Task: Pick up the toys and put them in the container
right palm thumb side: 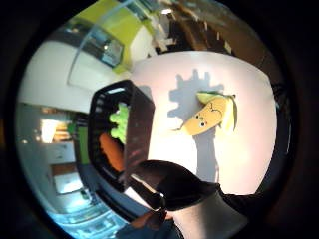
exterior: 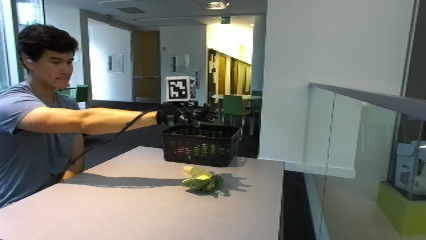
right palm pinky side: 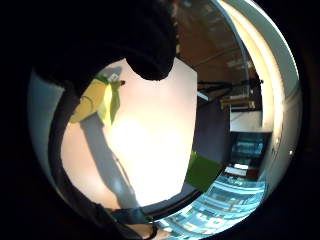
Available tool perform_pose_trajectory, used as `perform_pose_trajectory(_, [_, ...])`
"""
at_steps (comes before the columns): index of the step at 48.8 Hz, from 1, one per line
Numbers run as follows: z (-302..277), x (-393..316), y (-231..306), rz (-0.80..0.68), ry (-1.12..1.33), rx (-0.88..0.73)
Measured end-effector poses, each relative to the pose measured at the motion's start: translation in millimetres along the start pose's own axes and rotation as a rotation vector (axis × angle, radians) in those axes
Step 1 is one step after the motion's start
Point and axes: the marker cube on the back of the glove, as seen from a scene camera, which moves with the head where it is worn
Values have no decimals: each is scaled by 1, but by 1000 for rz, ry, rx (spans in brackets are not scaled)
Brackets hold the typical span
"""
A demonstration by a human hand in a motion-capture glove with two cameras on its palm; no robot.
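Nearest on the grey table (exterior: 120,210), a yellow and green corn toy (exterior: 204,182) lying on its side, touching nothing else, casting a shadow. Just beyond it, near the far edge, a black mesh basket (exterior: 200,145) standing upright. Inside the basket, seen from the thumb side, a green toy (right palm thumb side: 118,122) and an orange toy (right palm thumb side: 111,152). Above the basket, the gloved right hand (exterior: 181,114) on an outstretched arm, holding nothing visible; cannot tell whether the fingers are spread or curled
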Motion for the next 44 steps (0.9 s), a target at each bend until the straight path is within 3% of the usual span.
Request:
perform_pose_trajectory(3, [24,4,-4,-118,36,10])
perform_pose_trajectory(7, [50,2,-11,-101,25,24])
perform_pose_trajectory(12, [84,9,-12,-240,111,16])
perform_pose_trajectory(17, [112,5,-18,-170,85,-24])
perform_pose_trajectory(25, [155,1,-18,-241,50,-87])
perform_pose_trajectory(44, [164,1,-19,-118,-31,235])
